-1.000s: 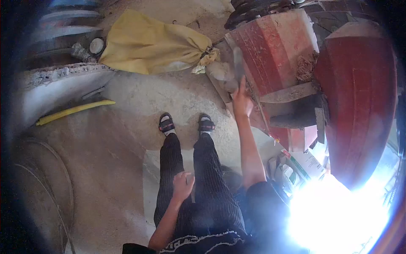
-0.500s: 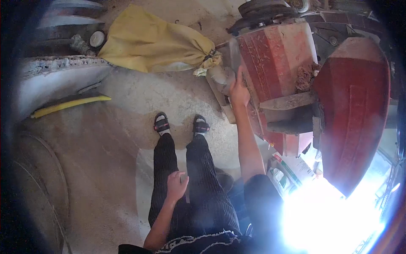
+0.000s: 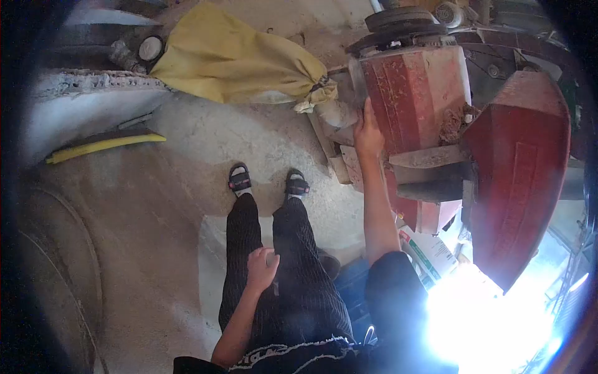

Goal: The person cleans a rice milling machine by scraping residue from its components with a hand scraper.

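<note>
My left hand (image 3: 262,269) is held in front of my thighs, its fingers curled round towards the thumb. A small greyish patch shows between them, too small to make out. My right arm reaches forward, and my right hand (image 3: 369,134) lies at the left edge of a dusty red machine housing (image 3: 405,93), fingers stretched along it, beside a greyish spout (image 3: 337,114). The tied neck of a yellow sack (image 3: 240,59) lies against that spout. A wooden piece (image 3: 427,157) juts across the housing, just right of my forearm.
A large red pointed panel (image 3: 520,168) stands at the right, with a white and green box (image 3: 430,252) below. Glare covers the lower right. A yellow strip (image 3: 106,148) lies at left beside a pale curved shell (image 3: 93,112). My sandalled feet are on the concrete floor (image 3: 156,199).
The machine and sack sit slightly farther right in view. My right hand has shifted right with the housing, and its fingers lie closer along the edge. My left hand has barely moved.
</note>
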{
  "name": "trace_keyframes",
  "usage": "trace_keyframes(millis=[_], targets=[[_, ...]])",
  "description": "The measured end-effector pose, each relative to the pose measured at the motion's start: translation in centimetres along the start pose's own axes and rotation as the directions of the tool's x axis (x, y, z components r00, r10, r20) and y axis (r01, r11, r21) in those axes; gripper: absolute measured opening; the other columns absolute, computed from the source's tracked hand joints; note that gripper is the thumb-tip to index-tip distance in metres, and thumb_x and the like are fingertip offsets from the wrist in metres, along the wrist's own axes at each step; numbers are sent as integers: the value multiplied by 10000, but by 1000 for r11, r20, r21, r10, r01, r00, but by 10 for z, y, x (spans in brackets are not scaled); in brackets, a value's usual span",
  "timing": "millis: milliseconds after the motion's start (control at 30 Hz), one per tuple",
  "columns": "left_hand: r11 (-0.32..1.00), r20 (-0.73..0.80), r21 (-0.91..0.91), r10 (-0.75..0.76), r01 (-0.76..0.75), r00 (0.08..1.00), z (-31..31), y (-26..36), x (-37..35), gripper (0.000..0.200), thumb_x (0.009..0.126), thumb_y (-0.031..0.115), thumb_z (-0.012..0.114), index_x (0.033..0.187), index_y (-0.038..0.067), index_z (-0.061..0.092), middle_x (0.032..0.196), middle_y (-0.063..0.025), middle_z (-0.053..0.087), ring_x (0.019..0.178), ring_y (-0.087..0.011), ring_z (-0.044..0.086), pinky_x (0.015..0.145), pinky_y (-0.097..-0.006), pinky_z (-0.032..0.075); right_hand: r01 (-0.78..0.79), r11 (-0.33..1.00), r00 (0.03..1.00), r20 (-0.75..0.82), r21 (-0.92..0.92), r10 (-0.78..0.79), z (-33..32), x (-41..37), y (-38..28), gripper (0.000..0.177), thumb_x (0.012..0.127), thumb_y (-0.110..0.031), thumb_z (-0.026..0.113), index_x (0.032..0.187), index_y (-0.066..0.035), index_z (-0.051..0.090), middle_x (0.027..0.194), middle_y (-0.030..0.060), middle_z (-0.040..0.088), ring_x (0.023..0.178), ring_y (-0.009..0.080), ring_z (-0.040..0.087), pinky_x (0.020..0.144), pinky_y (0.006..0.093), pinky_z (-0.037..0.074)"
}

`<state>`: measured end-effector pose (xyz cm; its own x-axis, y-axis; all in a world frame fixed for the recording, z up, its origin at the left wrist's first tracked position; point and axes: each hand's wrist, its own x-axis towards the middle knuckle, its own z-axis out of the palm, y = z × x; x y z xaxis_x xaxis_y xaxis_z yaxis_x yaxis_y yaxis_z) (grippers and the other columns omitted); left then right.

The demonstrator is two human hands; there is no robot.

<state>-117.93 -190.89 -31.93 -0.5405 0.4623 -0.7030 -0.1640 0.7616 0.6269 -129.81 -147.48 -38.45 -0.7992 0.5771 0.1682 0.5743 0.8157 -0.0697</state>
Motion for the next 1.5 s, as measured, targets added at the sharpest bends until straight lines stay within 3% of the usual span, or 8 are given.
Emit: trace_keyframes(millis=[300, 400, 567, 633, 867, 1067, 1367, 1500], targets=[[995, 51, -80, -58, 62, 997, -13, -1, 1, 328, 843, 265, 615, 1082, 44, 583, 1140, -162, 561, 1117, -338, 476, 976, -429, 351, -8, 1000, 1000, 9, 7, 8, -4, -13, 1, 535, 906, -253, 485, 1415, -297, 325, 1032, 189, 645, 721, 378, 646, 635, 501, 502], [998, 26, -59, -23, 25, 999, -8, -6, 1, 325, 844, 261, 613, 1082, 44, 578, 1131, -160, 562, 1109, -340, 476, 976, -433, 347, -290, 917, 793, 466, -275, 391, -29, 46, -51, 573, 893, -217, 514, 1427, -261, 310, 1161, 149, 610, 862, 373, 643, 757, 482, 509], [996, 20, -84, -23, 25, 1000, -11, -14, -3, 309, 846, 257, 609, 1061, 37, 588, 1126, -164, 566, 1108, -336, 479, 976, -432, 348, -206, 978, 975, 87, 27, 203, 2, -12, 0, 526, 907, -282, 474, 1415, -299, 340, 998, 238, 640, 833, 423, 626, 731, 495, 499], [994, 38, -101, -46, 50, 998, -11, -14, -3, 304, 847, 257, 607, 1054, 35, 592, 1123, -165, 568, 1110, -334, 479, 976, -432, 348, -164, 981, 986, 41, 105, 160, -16, -49, 4, 521, 907, -244, 469, 1415, -246, 351, 1216, 220, 557, 1041, 409, 570, 886, 458, 461], [991, -1, -126, -44, 43, 999, -14, -9, 1, 304, 845, 259, 610, 1042, 28, 596, 1120, -169, 571, 1097, -339, 491, 975, -429, 346, -468, 876, 827, 406, 115, 388, -30, 8, -30, 512, 924, -275, 448, 1421, -224, 336, 1339, 196, 464, 1175, 414, 473, 948, 447, 419], [995, 19, -99, -4, 6, 1000, -9, -14, -3, 295, 844, 244, 618, 1044, 28, 590, 1114, -179, 574, 1091, -339, 499, 966, -431, 347, -340, 925, 929, 215, 171, 302, -19, -37, -8, 520, 927, -301, 440, 1429, -263, 310, 1351, 185, 453, 1167, 414, 481, 949, 474, 409], [995, 11, -97, 6, -5, 1000, -5, -10, -1, 295, 848, 258, 613, 1041, 36, 587, 1084, -178, 576, 1085, -344, 496, 949, -440, 355, -300, 920, 842, 382, -252, 380, -95, -47, -48, 592, 909, -235, 489, 1449, -199, 250, 1122, 195, 614, 833, 398, 634, 690, 460, 511], [996, 27, -88, 9, -6, 1000, 0, -9, -1, 293, 848, 256, 613, 1044, 40, 587, 1090, -176, 569, 1088, -345, 493, 952, -441, 355, -521, 842, 848, 27, -144, 529, -73, -20, -60, 654, 897, -205, 500, 1458, -171, 167, 933, 221, 647, 761, 393, 634, 655, 480, 498]])
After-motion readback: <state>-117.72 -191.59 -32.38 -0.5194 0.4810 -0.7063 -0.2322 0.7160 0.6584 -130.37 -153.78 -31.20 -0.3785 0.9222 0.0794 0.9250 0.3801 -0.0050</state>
